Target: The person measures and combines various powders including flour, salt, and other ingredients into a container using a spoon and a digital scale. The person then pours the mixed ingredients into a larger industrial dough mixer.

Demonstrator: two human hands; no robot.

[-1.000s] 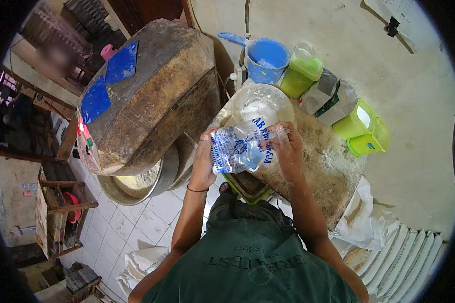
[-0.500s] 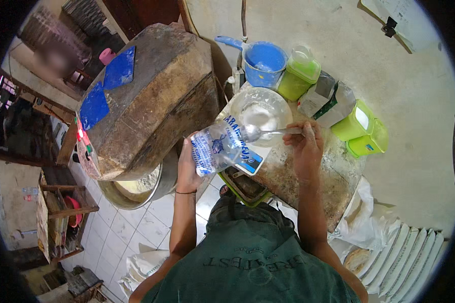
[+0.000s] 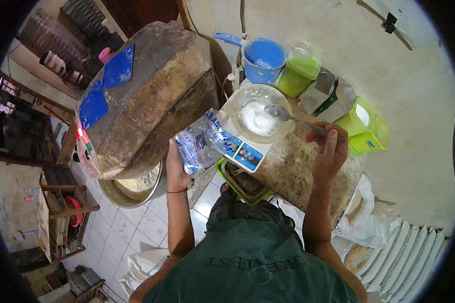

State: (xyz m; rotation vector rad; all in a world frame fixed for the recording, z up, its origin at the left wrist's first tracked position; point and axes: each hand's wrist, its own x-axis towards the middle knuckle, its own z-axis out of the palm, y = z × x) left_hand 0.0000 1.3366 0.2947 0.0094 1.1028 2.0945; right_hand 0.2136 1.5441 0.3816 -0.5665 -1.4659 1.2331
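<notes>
My left hand [image 3: 176,165] is closed on a clear plastic bag [image 3: 201,144] with blue print, holding it tilted beside the scale. Between the fingers of my right hand [image 3: 331,150] is the handle of a metal spoon [image 3: 277,112]. The spoon's head hangs over a translucent plastic bowl [image 3: 282,129]. White powder [image 3: 257,119] lies heaped inside that bowl. Under the bowl sits a white digital scale [image 3: 252,157] with a blue button panel. Part of the scale is hidden by the bag and bowl.
Behind the bowl stand a blue dipper [image 3: 263,60], a lidded green container [image 3: 298,76] and open green containers [image 3: 361,123]. A large worn machine cover [image 3: 151,101] rises at left over a metal mixing bowl [image 3: 159,189]. Several white sacks [image 3: 409,257] are at lower right.
My right hand has drawn the spoon away from the bag, to the right, over the bowl. The bag has shifted left. The powder heap in the bowl looks larger.
</notes>
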